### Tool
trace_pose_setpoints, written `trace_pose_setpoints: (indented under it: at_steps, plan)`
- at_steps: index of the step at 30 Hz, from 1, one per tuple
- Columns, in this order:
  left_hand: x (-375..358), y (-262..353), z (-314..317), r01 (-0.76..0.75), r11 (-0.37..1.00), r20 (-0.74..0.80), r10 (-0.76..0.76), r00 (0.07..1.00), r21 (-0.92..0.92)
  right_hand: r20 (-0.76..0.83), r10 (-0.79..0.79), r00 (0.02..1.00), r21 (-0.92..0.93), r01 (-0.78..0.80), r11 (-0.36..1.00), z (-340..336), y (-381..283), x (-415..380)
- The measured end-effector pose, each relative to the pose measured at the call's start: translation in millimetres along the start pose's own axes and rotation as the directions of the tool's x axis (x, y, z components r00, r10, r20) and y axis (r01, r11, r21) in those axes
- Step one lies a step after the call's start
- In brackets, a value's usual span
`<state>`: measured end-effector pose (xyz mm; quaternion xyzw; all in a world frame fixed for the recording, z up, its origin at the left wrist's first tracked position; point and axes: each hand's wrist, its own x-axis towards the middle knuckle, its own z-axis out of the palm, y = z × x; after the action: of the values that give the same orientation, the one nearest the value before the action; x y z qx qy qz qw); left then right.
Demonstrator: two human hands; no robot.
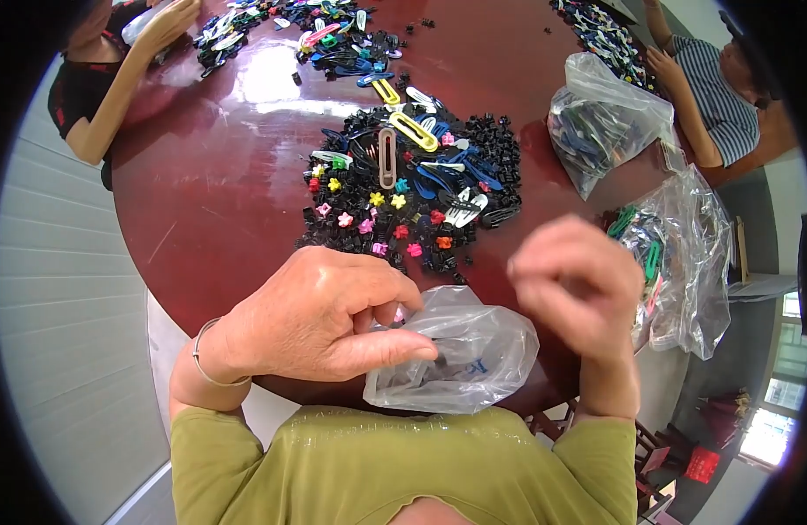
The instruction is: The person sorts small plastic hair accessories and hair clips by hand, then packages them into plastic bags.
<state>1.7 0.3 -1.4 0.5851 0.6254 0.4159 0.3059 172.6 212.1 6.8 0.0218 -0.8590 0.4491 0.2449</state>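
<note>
A clear plastic bag (499, 341) lies at the table's near edge, with a few dark things and a blue mark showing through it. My left hand (324, 319) is over the bag's left side, fingers curled and thumb stretched across the plastic. A small pinkish bit shows by its fingertips, too small to name surely. To the right of the bag, my right hand (583, 284) is raised and smeared by motion, its fingers bent. Beyond both hands spreads a pile of small black hair clips (329, 197), mixed with coloured flower clips (366, 226) and snap clips (413, 132).
On the dark red table (202, 219), more snap clips (342, 52) lie farther back. Two clear bags of clips, a nearer one (683, 262) and a farther one (609, 122), are at the right. One person (97, 96) sits far left, another (714, 96) far right.
</note>
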Motion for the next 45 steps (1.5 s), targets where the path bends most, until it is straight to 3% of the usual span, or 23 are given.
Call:
trace_pose_setpoints:
  at_steps: [2,4,10,14,15,18,20,21,22,24,26,28,30,32,36,40,45]
  plan:
    - [0,0,0,-0.007,1.0,0.006,0.007,1.0,0.003,0.008,0.156,0.988,-0.148,-0.153,0.977,5,22,0]
    - [0,1,0,-0.008,1.0,0.005,0.008,1.0,0.003,0.142,0.193,0.971,-0.219,-0.159,0.963,8,41,-7]
    - [0,1,-3,-0.011,1.0,-0.056,0.011,0.998,0.008,0.272,0.187,0.944,-0.405,-0.064,0.912,24,47,-11]
    - [0,5,-10,0.028,0.994,-0.217,-0.004,0.976,0.104,0.144,0.193,0.971,-0.263,-0.151,0.953,19,46,-9]
    - [0,2,-11,0.024,0.992,-0.252,0.007,0.968,0.121,0.056,0.245,0.968,-0.142,-0.235,0.961,17,36,-5]
    - [0,1,-11,0.009,0.995,-0.228,0.015,0.973,0.104,-0.071,0.085,0.994,-0.113,-0.092,0.989,0,15,2]
    - [1,1,-13,-0.002,0.997,-0.167,0.015,0.986,0.077,-0.037,-0.033,0.999,0.037,0.034,0.999,-6,-2,0]
    - [1,1,-13,-0.003,0.996,-0.185,0.02,0.983,0.094,0.033,-0.006,0.999,0.059,0.004,0.998,-7,-15,-5]
    - [1,1,-13,-0.001,0.994,-0.204,0.024,0.979,0.112,0.111,-0.1,0.989,0.061,0.094,0.994,-4,-18,-1]
    - [1,-1,-19,-0.021,0.971,-0.281,0.089,0.956,0.238,0.121,-0.048,0.991,-0.005,0.05,0.999,4,-22,-1]
    - [1,-4,-28,0.15,0.913,-0.465,0.048,0.884,0.38,0.055,0.036,0.998,-0.043,-0.033,0.999,-1,-11,-1]
    - [-2,-22,-41,0.268,0.798,-0.516,0.062,0.854,0.54,-0.039,0.041,0.998,-0.082,-0.044,0.996,4,22,-1]
    - [-13,-33,-51,0.343,0.657,-0.417,-0.048,0.908,0.671,0.006,0.136,0.991,-0.027,-0.135,0.99,16,44,-1]
    - [-16,-38,-53,0.37,0.641,-0.344,-0.173,0.923,0.673,0.088,0.176,0.98,-0.065,-0.17,0.983,24,55,-3]
    - [-12,-23,-47,0.432,0.62,-0.224,-0.386,0.895,0.655,0.18,0.09,0.98,-0.119,-0.069,0.991,33,60,-5]
    - [-6,-27,-30,0.403,0.56,-0.155,-0.438,0.886,0.724,0.202,0.088,0.975,-0.223,-0.042,0.974,36,54,-4]
    - [-6,-40,-30,0.294,0.671,-0.091,-0.321,0.943,0.681,0.096,0.109,0.989,-0.235,-0.084,0.968,42,59,-6]
